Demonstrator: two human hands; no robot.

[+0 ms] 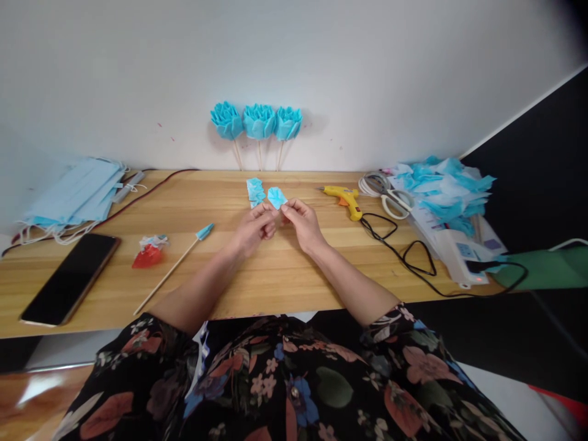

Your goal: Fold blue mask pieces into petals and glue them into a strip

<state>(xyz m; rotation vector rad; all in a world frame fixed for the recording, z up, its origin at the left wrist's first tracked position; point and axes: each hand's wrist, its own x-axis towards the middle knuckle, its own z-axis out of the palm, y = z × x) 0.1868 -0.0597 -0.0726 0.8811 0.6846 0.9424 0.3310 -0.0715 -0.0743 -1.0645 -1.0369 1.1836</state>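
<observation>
A small blue petal [277,197] of mask-like fabric is pinched at its lower edge between my two hands, over the middle of the table. My left hand [258,228] is closed, thumb and forefinger at the petal's lower left. On the other side my right hand [301,223] grips the lower right edge with thumb and fingertips. Just beyond my left hand lies a small stack of blue petal pieces [255,192]. A wooden stick [169,272] with a blue wrapped tip [204,231] rests left of my left forearm.
Three blue fabric flowers [260,121] on sticks lean against the wall. A yellow glue gun [344,199], scissors [395,204], a pile of blue scraps [445,190] and a power strip [463,257] lie right. Left are face masks [73,190], a phone [71,278] and a red packet [149,254].
</observation>
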